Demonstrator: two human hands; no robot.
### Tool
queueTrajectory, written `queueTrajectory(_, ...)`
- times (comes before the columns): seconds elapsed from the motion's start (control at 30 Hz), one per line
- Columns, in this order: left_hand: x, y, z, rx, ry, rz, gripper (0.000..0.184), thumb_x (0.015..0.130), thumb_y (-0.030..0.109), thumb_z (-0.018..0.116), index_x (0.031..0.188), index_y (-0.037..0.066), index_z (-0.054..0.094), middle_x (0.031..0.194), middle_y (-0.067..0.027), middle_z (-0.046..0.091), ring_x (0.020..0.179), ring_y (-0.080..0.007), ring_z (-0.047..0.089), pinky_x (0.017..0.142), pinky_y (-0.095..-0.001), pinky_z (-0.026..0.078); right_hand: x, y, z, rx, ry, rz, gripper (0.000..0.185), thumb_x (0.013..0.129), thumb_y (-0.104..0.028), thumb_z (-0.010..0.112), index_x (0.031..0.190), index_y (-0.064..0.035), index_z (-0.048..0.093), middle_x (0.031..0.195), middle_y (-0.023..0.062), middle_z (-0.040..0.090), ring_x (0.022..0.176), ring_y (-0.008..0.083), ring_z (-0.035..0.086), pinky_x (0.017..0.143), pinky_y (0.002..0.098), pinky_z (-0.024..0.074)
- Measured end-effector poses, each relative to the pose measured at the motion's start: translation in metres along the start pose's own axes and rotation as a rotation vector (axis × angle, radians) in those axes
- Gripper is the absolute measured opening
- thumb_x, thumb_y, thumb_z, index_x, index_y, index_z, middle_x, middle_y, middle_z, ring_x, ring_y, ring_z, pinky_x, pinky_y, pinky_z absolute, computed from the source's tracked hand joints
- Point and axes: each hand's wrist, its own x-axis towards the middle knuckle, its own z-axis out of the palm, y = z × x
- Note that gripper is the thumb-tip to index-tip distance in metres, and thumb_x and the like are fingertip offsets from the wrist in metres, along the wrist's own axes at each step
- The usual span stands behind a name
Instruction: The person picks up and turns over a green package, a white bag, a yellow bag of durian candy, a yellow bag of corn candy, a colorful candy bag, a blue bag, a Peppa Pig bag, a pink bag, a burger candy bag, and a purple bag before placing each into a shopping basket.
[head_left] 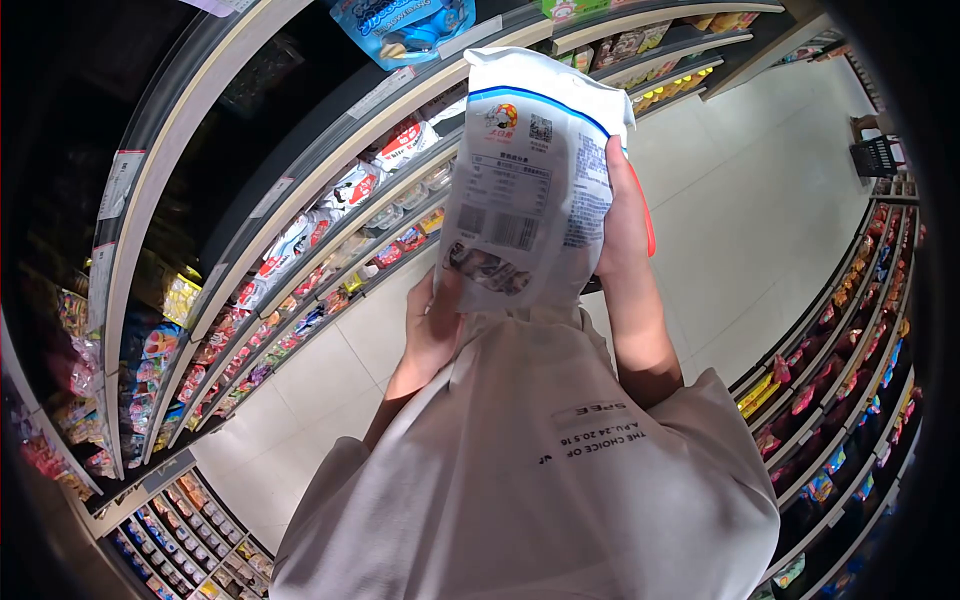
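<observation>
One white printed package (525,190), between left hand (432,330) and right hand (627,225), fingers (421,292) partly closed, gripping its opposite sides.

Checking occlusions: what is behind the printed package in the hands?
Beyond the package: shelves left, a red edge and pale floor right; whatever it covers directly is hidden.

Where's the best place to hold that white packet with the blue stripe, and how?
I'd grip the white packet by its long edges, left hand and right hand from opposite sides: its tall, soft-looking body probably needs support on both.
</observation>
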Motion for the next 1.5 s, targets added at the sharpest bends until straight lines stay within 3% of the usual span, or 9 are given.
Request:
queueTrajectory(0.4,-0.002,0.002,0.001,0.015,0.022,-0.016,0.048,0.094,0.026,0.046,0.131,-0.003,0.034,0.128,-0.0152,0.045,0.118,-0.0254,0.046,0.097,-0.0419,0.039,0.001,-0.002,0.003,-0.057,-0.040,0.024,0.047,0.098,-0.036,0.030,0.127,-0.0007,0.044,0.120,0.0125,0.055,0.107,0.0215,0.055,0.091,0.0364,0.0454)
queueTrajectory(0.47,-0.001,0.000,0.001,-0.175,0.123,-0.018,0.049,0.094,0.029,0.046,0.132,0.002,0.034,0.130,-0.0124,0.045,0.119,-0.0253,0.046,0.098,-0.0423,0.038,-0.001,-0.005,0.006,-0.097,-0.068,0.023,0.048,0.098,-0.036,0.030,0.128,-0.0003,0.043,0.122,0.0126,0.054,0.108,0.0216,0.055,0.091,0.0364,0.0449)
queueTrajectory(0.7,-0.004,-0.005,-0.015,-0.336,0.082,-0.088,0.053,0.091,0.033,0.051,0.135,0.009,0.033,0.133,-0.0099,0.043,0.122,-0.0271,0.042,0.100,-0.0458,0.036,-0.006,-0.012,0.019,-0.020,-0.237,0.024,0.051,0.099,-0.038,0.026,0.131,0.0009,0.037,0.126,0.0139,0.050,0.112,0.0232,0.052,0.093,0.0358,0.0440)
queueTrajectory(0.77,-0.004,-0.004,-0.010,-0.434,0.093,-0.032,0.050,0.093,0.025,0.046,0.132,-0.004,0.031,0.129,-0.0159,0.044,0.120,-0.0269,0.044,0.100,-0.0426,0.035,-0.008,-0.014,0.020,-0.038,-0.234,0.017,0.052,0.099,-0.038,0.026,0.131,0.0010,0.037,0.126,0.0144,0.050,0.112,0.0235,0.052,0.093,0.0361,0.0440)
queueTrajectory(1.1,-0.008,-0.010,-0.020,-0.411,0.037,0.008,0.048,0.093,0.026,0.047,0.130,-0.004,0.035,0.128,-0.0151,0.045,0.117,-0.0273,0.046,0.099,-0.0424,0.036,-0.015,-0.020,0.021,-0.024,-0.263,0.028,0.051,0.099,-0.037,0.025,0.132,0.0010,0.035,0.125,0.0158,0.050,0.113,0.0251,0.052,0.094,0.0379,0.0439)
queueTrajectory(1.17,-0.008,-0.006,-0.018,-0.334,0.003,-0.029,0.048,0.092,0.030,0.050,0.133,0.010,0.036,0.133,-0.0096,0.043,0.123,-0.0270,0.041,0.101,-0.0458,0.034,-0.014,-0.019,0.018,-0.001,-0.268,0.042,0.051,0.099,-0.037,0.025,0.132,0.0009,0.035,0.126,0.0159,0.050,0.113,0.0253,0.052,0.094,0.0381,0.0438)
queueTrajectory(1.37,-0.008,-0.014,-0.020,-0.469,0.145,-0.135,0.046,0.092,0.030,0.049,0.131,0.008,0.038,0.131,-0.0112,0.045,0.120,-0.0278,0.044,0.099,-0.0465,0.037,-0.012,-0.009,0.003,0.045,-0.260,0.036,0.051,0.098,-0.037,0.027,0.133,-0.0004,0.035,0.126,0.0155,0.050,0.113,0.0246,0.052,0.094,0.0379,0.0433)
queueTrajectory(1.47,0.004,-0.010,-0.020,-0.581,0.219,-0.316,0.044,0.093,0.031,0.046,0.130,0.008,0.039,0.129,-0.0117,0.047,0.117,-0.0283,0.047,0.096,-0.0471,0.040,-0.011,0.012,-0.030,-0.228,-0.218,0.032,0.048,0.096,-0.033,0.039,0.132,-0.0003,0.034,0.122,0.0126,0.053,0.109,0.0214,0.055,0.086,0.0333,0.0481)
queueTrajectory(1.5,0.009,-0.010,-0.021,-0.504,0.237,-0.347,0.043,0.094,0.032,0.044,0.127,0.005,0.040,0.122,-0.0131,0.053,0.109,-0.0286,0.054,0.090,-0.0470,0.046,-0.012,0.020,-0.047,-0.488,-0.219,0.158,0.047,0.094,-0.027,0.045,0.131,0.0002,0.035,0.118,0.0123,0.055,0.103,0.0204,0.058,0.079,0.0309,0.0507)
